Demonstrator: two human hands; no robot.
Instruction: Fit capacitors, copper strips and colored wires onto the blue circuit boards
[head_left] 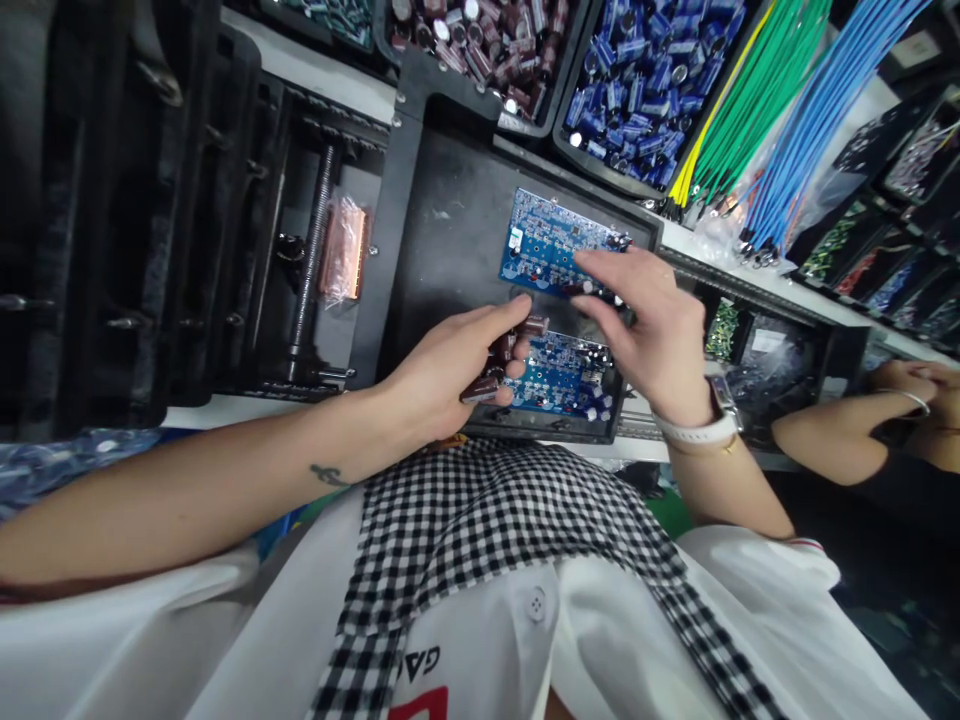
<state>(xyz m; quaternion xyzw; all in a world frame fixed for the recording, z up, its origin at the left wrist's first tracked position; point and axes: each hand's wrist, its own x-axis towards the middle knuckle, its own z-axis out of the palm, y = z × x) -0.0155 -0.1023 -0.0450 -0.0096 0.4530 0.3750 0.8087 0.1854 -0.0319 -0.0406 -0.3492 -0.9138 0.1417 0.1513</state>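
Several brown cylindrical capacitors (482,389) are held in my left hand (439,362), its fingers curled round them. Two blue circuit boards lie in a black tray (442,225). My left hand is next to the lower circuit board (553,372) and covers its left side. Over the right part of the upper circuit board (546,232) is my right hand (654,318), thumb and forefinger apart, with nothing visible between them. Small parts stand along the right end of each board. I cannot tell whether my right fingertips touch the upper board.
Beyond the tray stand a bin of brown capacitors (480,40) and a bin of blue capacitors (637,85). Bundled green wires (750,100) and blue wires (832,120) lie to the right. At left is a plastic-wrapped copper-coloured piece (345,250). Another person's arm (840,430) rests at far right.
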